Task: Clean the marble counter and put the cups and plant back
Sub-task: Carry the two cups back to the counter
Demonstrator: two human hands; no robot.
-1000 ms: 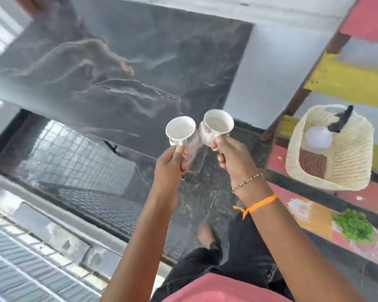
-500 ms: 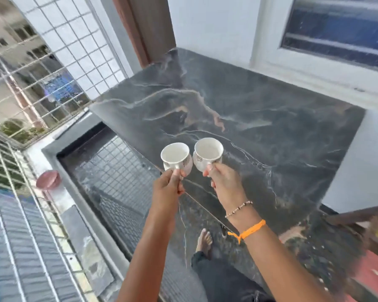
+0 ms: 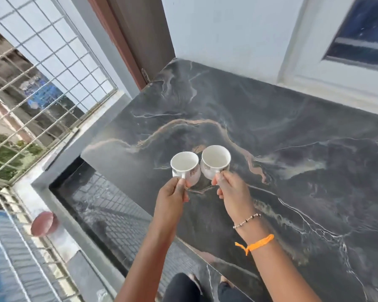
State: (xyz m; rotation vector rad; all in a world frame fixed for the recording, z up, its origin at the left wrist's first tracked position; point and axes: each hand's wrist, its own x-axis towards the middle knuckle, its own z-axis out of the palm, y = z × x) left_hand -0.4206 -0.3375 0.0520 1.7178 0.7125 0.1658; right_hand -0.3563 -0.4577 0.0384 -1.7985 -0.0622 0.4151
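white floral cups (image 3: 184, 165); dark veined marble counter (image 3: 292, 149).

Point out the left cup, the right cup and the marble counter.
left cup (image 3: 184, 163): head view, on the inside of its bowl.
right cup (image 3: 216, 156): head view, on the inside of its bowl.
marble counter (image 3: 292, 131): head view, on a bare part of its top.

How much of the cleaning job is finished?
The marble counter looks bare and shiny, so wiping seems done. Right now the left hand holds one white cup and the right hand holds the other cup over it. Still left: setting both down and bringing the plant, which isn't in view.
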